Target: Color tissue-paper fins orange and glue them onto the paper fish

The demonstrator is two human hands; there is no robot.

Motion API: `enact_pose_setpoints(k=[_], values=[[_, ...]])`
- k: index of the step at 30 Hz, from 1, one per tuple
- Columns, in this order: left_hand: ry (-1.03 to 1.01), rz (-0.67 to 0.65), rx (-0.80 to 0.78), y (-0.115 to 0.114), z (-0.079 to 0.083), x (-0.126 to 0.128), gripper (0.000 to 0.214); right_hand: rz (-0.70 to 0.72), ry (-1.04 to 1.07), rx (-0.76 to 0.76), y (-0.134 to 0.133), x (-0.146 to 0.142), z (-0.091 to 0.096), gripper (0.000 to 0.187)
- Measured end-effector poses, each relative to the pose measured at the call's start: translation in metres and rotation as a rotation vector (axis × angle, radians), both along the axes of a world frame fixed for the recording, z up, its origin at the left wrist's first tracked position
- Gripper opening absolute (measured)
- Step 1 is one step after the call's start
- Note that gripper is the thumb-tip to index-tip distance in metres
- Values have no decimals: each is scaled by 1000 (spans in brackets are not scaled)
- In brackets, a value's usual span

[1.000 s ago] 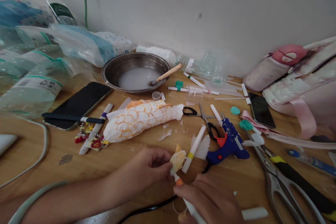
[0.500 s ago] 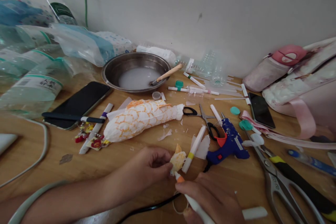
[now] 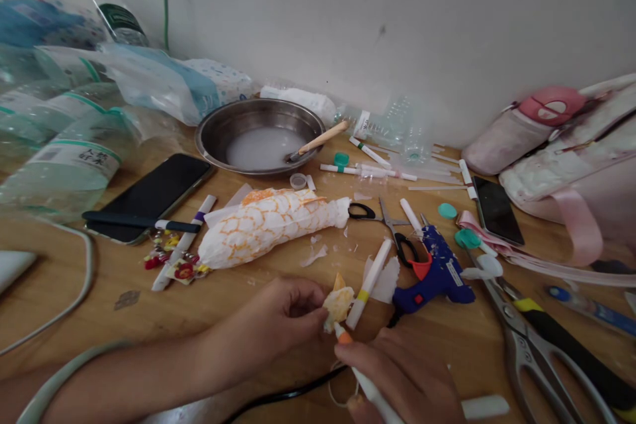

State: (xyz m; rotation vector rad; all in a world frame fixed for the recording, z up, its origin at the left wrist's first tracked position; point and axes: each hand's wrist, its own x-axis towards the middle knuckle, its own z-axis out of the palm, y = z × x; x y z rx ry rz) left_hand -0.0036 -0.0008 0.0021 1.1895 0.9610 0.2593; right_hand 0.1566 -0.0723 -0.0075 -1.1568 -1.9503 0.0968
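Between the fingertips of my left hand (image 3: 293,315) is a small white paper piece (image 3: 338,305) coloured yellow-orange, with a pointed orange tip at its top. My right hand (image 3: 402,374) is closed around a white marker (image 3: 371,392) with an orange band, and the marker's tip meets the lower edge of the piece. Beyond my hands lies a white paper fish (image 3: 271,228) with orange scale lines and an orange fin. A marker with a yellow band (image 3: 370,283) rests just right of the piece.
A metal bowl (image 3: 201,139) holds cloudy liquid and a wooden-handled brush (image 3: 322,138). To the right lie small scissors (image 3: 390,222), a blue glue gun (image 3: 437,271) and large metal shears (image 3: 527,344). Cut plastic bottles (image 3: 74,159) and a phone (image 3: 159,189) occupy the left. A black cord (image 3: 283,394) runs near my hands.
The whole view has shifted slightly, so everything sits a little further right. Both hands keep their grips, and the marker tip stays at the paper piece.
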Motion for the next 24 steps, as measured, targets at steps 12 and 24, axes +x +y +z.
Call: enact_pose_setpoints(k=[12,24], values=[[-26,-1,-26,0,-1,-1,18,-4,33,12,-1,0,-2,40],[-78,27,-61,-1,-1,0,20,-10,-9,29,1,0,0,36]])
